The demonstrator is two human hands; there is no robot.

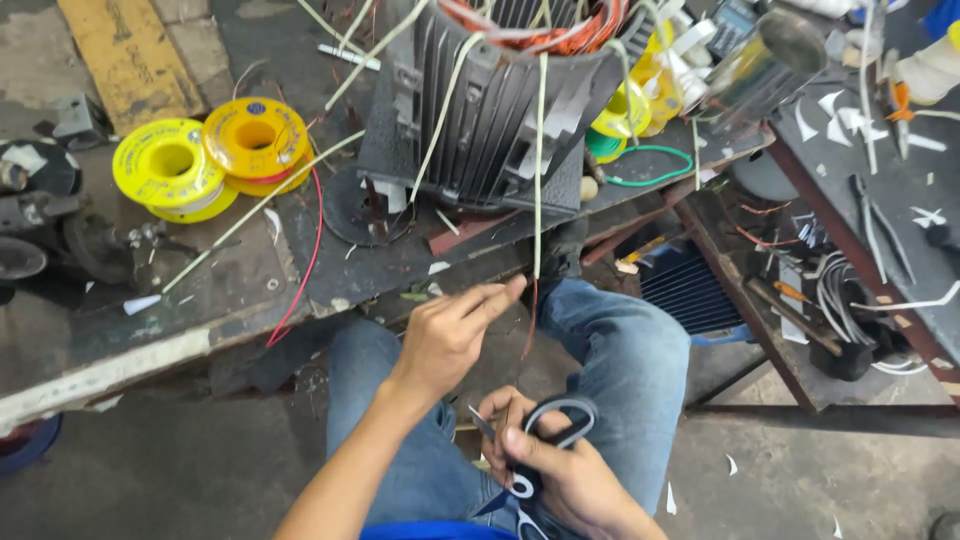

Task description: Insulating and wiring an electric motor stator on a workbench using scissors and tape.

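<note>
One head-worn camera looks steeply down, close over the lap and workbench [240, 290].

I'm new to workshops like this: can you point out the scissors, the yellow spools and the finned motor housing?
scissors [545, 440]: head view, on the grey handle loop.
yellow spools [170, 165]: head view, top face of the left spool.
finned motor housing [495, 125]: head view, on its dark ribbed side.
</note>
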